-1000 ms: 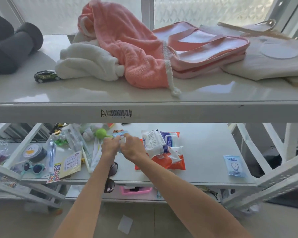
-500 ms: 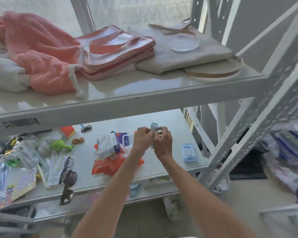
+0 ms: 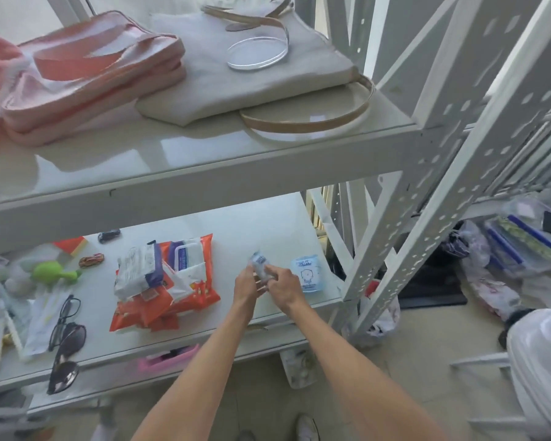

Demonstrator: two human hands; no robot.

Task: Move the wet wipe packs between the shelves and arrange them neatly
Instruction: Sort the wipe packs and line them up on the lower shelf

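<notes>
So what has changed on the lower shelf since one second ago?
The left hand and right hand carried the small pack rightward, from left of the orange pile to beside the blue pack. Both grip it as before. The pile and the blue pack stayed put.

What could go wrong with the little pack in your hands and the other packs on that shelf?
1. The small wipe pack sits in a light grip between the left hand and right hand; it could slip and drop.
2. The blue pack lies near the lower shelf's right end; a nudge might push it off.
3. The orange pack pile is untidy; the white pack on top may slide.
</notes>
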